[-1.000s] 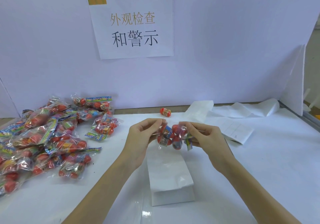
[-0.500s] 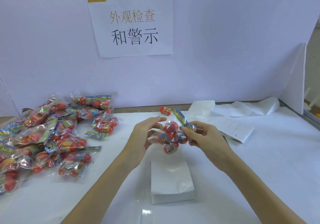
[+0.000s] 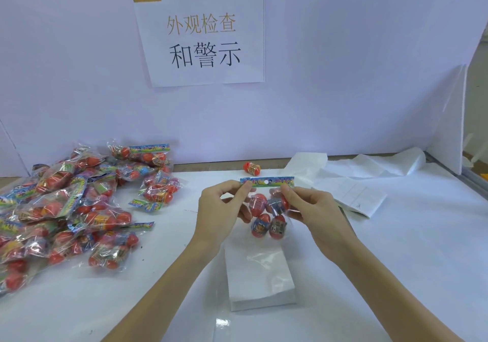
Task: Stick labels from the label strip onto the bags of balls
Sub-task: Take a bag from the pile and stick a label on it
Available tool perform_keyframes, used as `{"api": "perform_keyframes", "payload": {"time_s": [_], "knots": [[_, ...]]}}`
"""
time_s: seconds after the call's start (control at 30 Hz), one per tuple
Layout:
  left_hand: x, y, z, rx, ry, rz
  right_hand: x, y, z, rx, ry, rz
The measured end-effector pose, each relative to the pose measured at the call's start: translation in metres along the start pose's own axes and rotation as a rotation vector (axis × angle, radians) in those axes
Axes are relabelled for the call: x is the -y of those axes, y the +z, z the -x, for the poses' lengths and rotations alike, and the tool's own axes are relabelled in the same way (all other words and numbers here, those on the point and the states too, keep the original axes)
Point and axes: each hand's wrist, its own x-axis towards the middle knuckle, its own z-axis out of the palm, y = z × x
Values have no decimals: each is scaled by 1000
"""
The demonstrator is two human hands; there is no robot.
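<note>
A clear bag of red balls point(image 3: 268, 213) hangs upright above the table, its colourful header card at the top. My left hand point(image 3: 221, 209) pinches the header's left end and my right hand point(image 3: 309, 208) pinches its right end. A folded white label strip point(image 3: 260, 278) lies on the table below the bag, between my forearms. A large pile of ball bags point(image 3: 71, 209) covers the table's left side.
One loose red ball point(image 3: 251, 168) lies near the back wall. White paper sheets point(image 3: 351, 183) spread at the back right. A printed sign point(image 3: 200, 35) hangs on the white partition. A metal table edge point(image 3: 472, 180) runs along the right.
The bag was bunched and turning between my hands; now it is straightened and hangs upright, held by both ends of its header card.
</note>
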Motion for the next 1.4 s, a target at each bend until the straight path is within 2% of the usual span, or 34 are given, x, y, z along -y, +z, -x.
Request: {"api": "perform_keyframes", "payload": {"time_s": [0.13, 0.27, 0.37, 0.43, 0.53, 0.63, 0.73, 0.9, 1.17, 1.23, 1.33, 1.4], "knots": [[2, -4, -3, -42, -35, 74, 2, 0, 2, 132, 59, -49], [1, -12, -7, 98, -155, 154, 1, -3, 1, 166, 47, -7], [1, -13, -7, 150, -129, 46, 1, -4, 3, 227, 37, 32], [1, -13, -7, 113, -76, 6, 0, -3, 3, 181, 8, 51], [2, -13, -8, 37, -79, 93, -1, 0, 2, 60, -30, 57], [3, -8, -7, -14, -69, 106, -2, 4, 3, 23, -34, 48], [5, -8, -7, -80, -38, 102, 0, 3, 4, 93, 49, -29], [6, -12, -8, -111, -18, 152, -2, 4, 9, 334, 158, -4], [6, -13, -10, -95, -45, 184, -7, 4, 6, 347, 83, 50], [3, -12, -8, -36, -77, 215, -10, 3, 6, 338, 67, 68], [-4, -11, -4, 142, -80, 247, -10, 0, 4, 322, 53, 75], [-4, -10, -4, 162, -48, 251, -8, 1, 5, 349, 48, 126]]}}
